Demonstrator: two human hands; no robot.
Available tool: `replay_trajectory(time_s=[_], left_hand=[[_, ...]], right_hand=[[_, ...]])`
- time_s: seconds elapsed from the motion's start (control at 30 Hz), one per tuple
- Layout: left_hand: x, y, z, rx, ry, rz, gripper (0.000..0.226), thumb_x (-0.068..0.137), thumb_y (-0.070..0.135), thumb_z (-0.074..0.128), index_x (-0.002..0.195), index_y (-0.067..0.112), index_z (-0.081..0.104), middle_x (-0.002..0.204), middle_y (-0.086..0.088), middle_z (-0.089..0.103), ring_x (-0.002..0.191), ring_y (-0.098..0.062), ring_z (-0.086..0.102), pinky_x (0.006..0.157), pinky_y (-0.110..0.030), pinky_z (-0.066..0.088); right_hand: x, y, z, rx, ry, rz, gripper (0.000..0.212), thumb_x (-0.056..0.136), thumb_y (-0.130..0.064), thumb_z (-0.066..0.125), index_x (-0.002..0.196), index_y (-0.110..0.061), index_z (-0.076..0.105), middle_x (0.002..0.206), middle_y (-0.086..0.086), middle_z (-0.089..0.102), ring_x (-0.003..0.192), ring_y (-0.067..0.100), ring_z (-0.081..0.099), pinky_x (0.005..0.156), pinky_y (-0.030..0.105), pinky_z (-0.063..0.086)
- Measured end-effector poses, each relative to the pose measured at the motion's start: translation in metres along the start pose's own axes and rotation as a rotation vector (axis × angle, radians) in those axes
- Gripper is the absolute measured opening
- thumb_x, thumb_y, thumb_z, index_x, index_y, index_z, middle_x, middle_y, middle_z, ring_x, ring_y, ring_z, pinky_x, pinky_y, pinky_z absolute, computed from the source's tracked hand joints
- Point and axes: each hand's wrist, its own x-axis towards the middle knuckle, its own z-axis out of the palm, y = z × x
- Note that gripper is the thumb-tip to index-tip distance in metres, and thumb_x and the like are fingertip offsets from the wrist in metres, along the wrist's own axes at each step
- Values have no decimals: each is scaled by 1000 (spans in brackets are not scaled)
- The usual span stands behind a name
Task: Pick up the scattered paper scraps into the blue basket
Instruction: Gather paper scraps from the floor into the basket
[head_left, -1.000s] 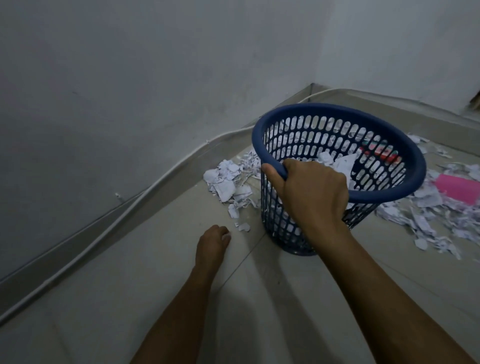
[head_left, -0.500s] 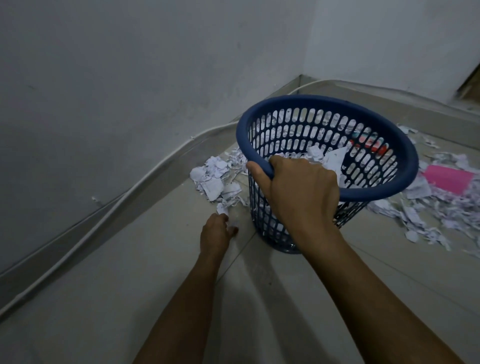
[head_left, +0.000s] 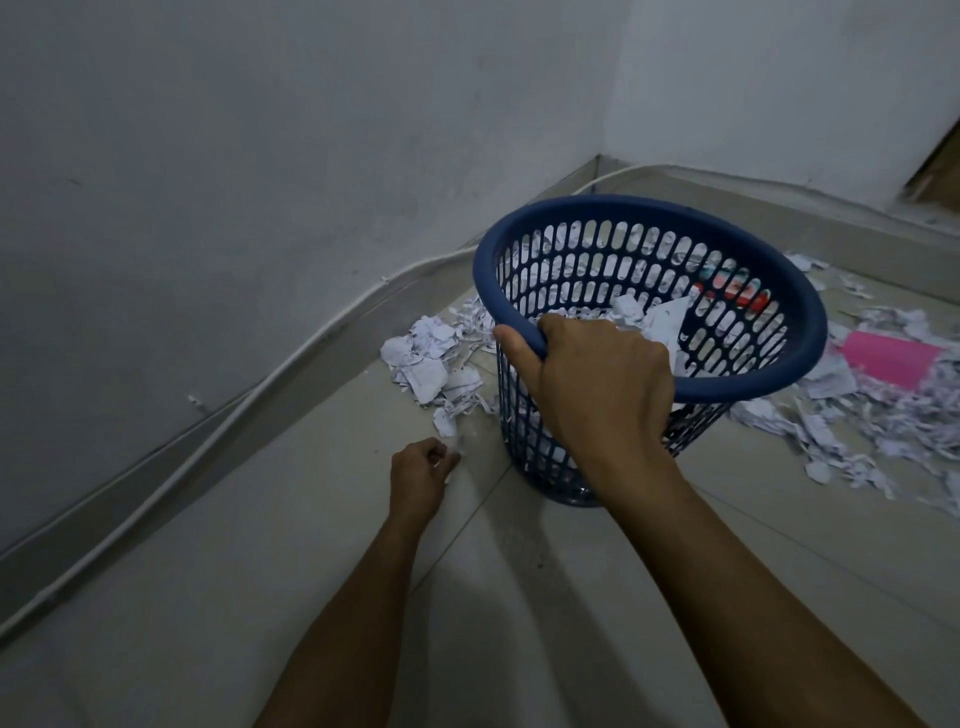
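Since the earlier frame the left hand has closed from flat reaching fingers into a curled pinch, and a small white scrap now shows at its fingertips. Basket and right hand sit much as before.

Head view: the right grip is wrapped over the near rim of the basket, thumb outside on the left, fingers curled inside, tight on the rim. Past those fingers, inside the basket, lie white scraps and something red. The basket's base rests on the floor, below the right grip.

The left grip, low on the floor and left of the basket's base, is closed on the scrap, fingers curled. Just beyond it lies a pile of scraps against the basket's left side. More scraps spread to the right of the basket, with a pink sheet among them.
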Motion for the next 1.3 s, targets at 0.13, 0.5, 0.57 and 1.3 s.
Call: replay_trajectory(time_s=[0.13,0.5,0.57,1.3], left_hand=[[-6,2,-14,-204,-9,-65,23,88,25,73,68,17,65,63,3,64,61,-11,60,56,-24,53],[12,106,-93,-420,112,91,29,88,27,74,77,2,63,70,-3,58,64,-10,49,67,-29,42],[15,145,-107,-477,126,177,29,88,27,72,72,9,58,67,-2,53,65,-12,46,67,-30,41],[48,299,-105,43,-161,538,17,96,26,62,109,20,72,99,5,65,90,-12,59,81,-28,47]], right_hand=[[1,0,-2,12,-31,-8,59,97,-69,23,82,-26,60,55,-6,30,56,18,44,59,32,32],[2,4,-15,34,-80,-37,52,98,-68,24,78,-26,47,56,-5,32,56,18,43,61,31,34],[1,5,-15,53,-89,-27,53,98,-68,25,79,-26,49,56,-5,34,55,18,44,60,30,35],[2,5,-20,87,-145,3,61,97,-69,27,94,-22,66,79,1,67,71,20,64,61,31,37]])
